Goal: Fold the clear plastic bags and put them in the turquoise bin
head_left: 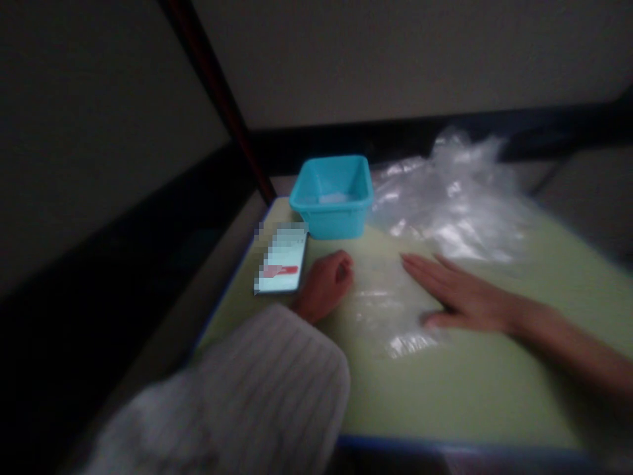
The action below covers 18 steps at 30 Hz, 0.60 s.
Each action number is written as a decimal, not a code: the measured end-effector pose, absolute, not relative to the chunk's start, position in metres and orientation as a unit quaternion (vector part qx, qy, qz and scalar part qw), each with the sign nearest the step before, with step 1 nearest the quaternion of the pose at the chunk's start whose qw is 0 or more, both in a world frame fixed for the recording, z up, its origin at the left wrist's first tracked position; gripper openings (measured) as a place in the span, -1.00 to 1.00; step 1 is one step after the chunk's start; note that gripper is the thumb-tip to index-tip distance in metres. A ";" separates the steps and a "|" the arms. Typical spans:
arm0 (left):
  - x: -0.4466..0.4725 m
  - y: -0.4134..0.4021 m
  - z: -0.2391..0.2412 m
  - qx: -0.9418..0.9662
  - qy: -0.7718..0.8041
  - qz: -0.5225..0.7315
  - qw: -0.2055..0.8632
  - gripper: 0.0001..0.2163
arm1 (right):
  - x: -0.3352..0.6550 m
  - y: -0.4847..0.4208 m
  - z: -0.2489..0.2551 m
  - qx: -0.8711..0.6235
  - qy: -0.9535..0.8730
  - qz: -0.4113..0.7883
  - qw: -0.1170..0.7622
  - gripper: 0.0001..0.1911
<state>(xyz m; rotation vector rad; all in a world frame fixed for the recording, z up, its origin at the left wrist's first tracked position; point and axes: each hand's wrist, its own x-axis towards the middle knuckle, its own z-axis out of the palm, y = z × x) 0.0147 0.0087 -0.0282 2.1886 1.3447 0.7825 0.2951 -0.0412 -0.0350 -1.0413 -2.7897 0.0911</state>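
We count two hands, set apart, with one flat clear plastic sheet (pixel 380 310) between them on one yellow-green surface (pixel 445 396). Our left hand (pixel 326 284) is curled at the sheet's left edge; whether it grips, we cannot tell. Our right hand (pixel 467 300) is flat, fingers extended, at its right. We see one phone (pixel 284 264) left, one turquoise tub (pixel 331 222) far, one crumpled plastic heap (pixel 459 204) far right.

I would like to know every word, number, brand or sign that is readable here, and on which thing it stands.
No text is readable.
Phone screen: with its red bar, too blurred and partly pixelated to read.
Turquoise basin, clear plastic: none visible.
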 end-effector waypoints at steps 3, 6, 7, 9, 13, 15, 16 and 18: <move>0.015 0.007 -0.024 0.791 0.493 0.293 0.213 -0.92 | 0.295 -0.041 -0.030 -0.351 -0.931 0.027 0.096 -0.05; 0.015 0.004 -0.019 0.791 0.502 0.306 0.169 -0.90 | 0.292 -0.041 -0.027 -0.359 -0.926 0.014 0.116 -0.10; 0.014 0.003 -0.018 0.798 0.501 0.301 0.147 -0.89 | 0.291 -0.041 -0.028 -0.360 -0.925 0.011 0.119 -0.10; 0.014 0.001 -0.018 0.820 0.493 0.272 0.106 -0.84 | 0.289 -0.041 -0.030 -0.358 -0.926 0.005 0.117 -0.07; 0.013 0.000 -0.022 0.850 0.482 0.203 0.063 -0.81 | 0.287 -0.041 -0.035 -0.349 -0.931 0.001 0.103 -0.03; 0.013 0.000 -0.023 0.855 0.479 0.187 0.059 -0.81 | 0.288 -0.041 -0.036 -0.349 -0.932 0.003 0.098 -0.03; 0.013 0.001 -0.023 0.857 0.478 0.184 0.058 -0.81 | 0.288 -0.041 -0.036 -0.351 -0.931 0.004 0.097 -0.04; 0.012 0.001 -0.023 0.858 0.476 0.182 0.060 -0.81 | 0.288 -0.042 -0.037 -0.357 -0.929 0.007 0.094 -0.05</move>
